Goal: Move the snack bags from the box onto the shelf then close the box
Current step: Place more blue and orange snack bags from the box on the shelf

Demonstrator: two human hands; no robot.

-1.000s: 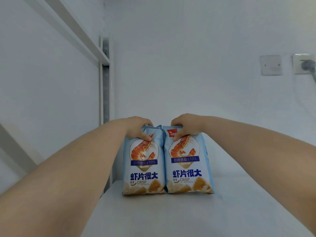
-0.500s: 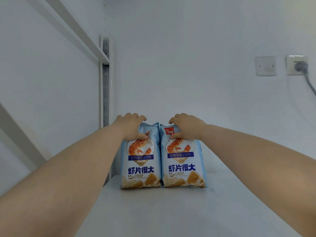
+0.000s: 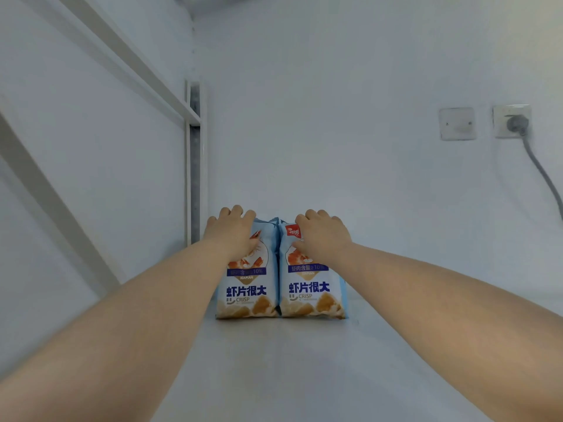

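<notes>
Gripping both tops: we're curling left hand (image 3: pixel 233 236) over left snack bag (image 3: pixel 246 295), right hand (image 3: pixel 323 236) over right snack bag (image 3: pixel 310 295), both standing upright, touching, on shelf (image 3: pixel 304 367). Letting go unevenly, we're risking them toppling forward.

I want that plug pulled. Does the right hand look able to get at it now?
Probably yes, once it lets go: the right hand holds the right bag, and nothing stands between it and the plug.
</notes>
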